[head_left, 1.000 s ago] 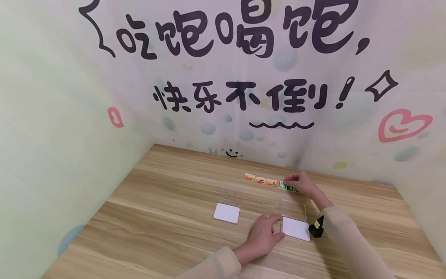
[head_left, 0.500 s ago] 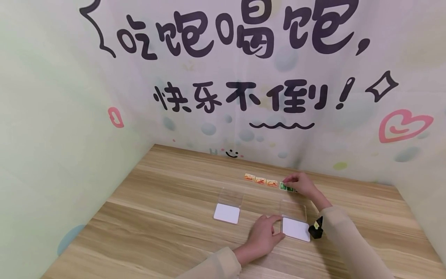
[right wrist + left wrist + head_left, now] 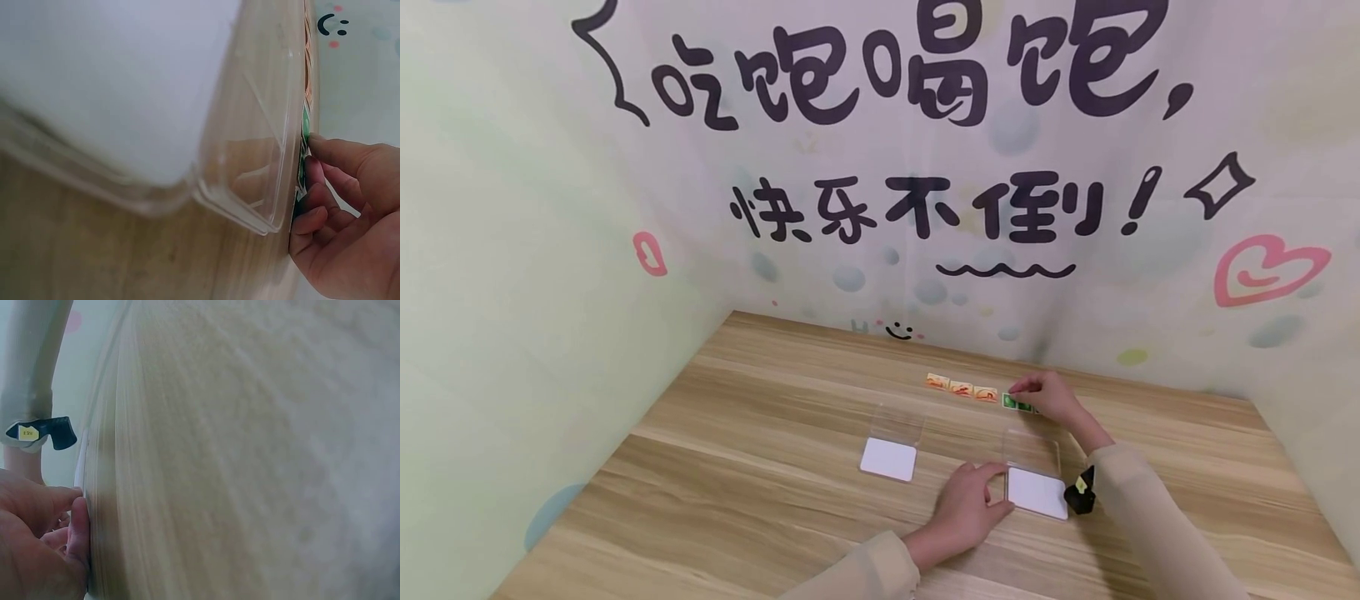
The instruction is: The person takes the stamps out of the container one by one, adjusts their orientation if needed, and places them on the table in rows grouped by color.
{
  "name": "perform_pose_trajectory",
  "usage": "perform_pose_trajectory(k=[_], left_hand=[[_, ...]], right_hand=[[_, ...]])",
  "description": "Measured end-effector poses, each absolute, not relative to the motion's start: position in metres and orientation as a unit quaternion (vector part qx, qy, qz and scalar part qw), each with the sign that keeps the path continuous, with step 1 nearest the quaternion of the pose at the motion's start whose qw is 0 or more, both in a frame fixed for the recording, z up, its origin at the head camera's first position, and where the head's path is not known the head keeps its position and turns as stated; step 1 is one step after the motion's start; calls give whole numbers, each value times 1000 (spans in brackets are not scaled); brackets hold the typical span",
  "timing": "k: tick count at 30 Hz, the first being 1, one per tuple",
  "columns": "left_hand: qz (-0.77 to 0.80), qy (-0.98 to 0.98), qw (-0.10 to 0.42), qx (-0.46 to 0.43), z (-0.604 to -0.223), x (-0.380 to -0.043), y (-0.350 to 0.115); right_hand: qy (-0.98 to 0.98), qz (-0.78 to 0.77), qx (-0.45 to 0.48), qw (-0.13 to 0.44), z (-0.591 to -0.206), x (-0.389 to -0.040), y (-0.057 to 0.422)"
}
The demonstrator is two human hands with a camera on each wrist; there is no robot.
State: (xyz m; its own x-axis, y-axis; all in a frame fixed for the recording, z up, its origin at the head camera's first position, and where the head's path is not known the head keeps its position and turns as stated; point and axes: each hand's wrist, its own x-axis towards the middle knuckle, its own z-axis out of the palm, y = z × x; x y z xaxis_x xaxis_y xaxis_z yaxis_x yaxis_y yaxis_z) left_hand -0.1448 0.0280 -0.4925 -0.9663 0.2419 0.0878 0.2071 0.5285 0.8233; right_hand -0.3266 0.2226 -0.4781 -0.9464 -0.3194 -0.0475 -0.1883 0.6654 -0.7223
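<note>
Small stamps lie in a row near the back wall: orange ones (image 3: 961, 388) to the left and green ones (image 3: 1009, 401) to the right. My right hand (image 3: 1051, 397) reaches over the green stamps, its thumb and fingertips pinching at one; its fingers (image 3: 319, 140) partly cover them in the right wrist view. Nearer me lies a clear plastic case (image 3: 1036, 492) with its lid raised and a white insert inside. My left hand (image 3: 964, 510) grips the case's left edge between thumb and index finger. The left wrist view shows those fingers (image 3: 78, 519) low against the tabletop.
A second clear case (image 3: 888, 459), lid raised and white inside, lies on the wooden table (image 3: 760, 417) to the left. A black wrist device (image 3: 1081, 492) hangs from my right sleeve beside the right case. A printed cloth wall (image 3: 880, 292) borders the table's back.
</note>
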Motion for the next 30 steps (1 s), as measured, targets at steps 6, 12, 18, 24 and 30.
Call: perform_pose_trajectory(k=[6, 12, 18, 24, 30], left_hand=[[474, 871, 20, 129, -493, -144, 28], [471, 872, 20, 131, -491, -144, 27], [475, 870, 20, 128, -491, -143, 27], [491, 863, 20, 122, -492, -143, 27], [516, 848, 20, 119, -489, -142, 26]], right_hand=[[910, -382, -134, 90, -478, -327, 224], [907, -386, -138, 93, -474, -325, 225], [908, -387, -133, 94, -471, -321, 228], [906, -392, -130, 90, -470, -317, 232], [910, -391, -115, 77, -468, -312, 235]])
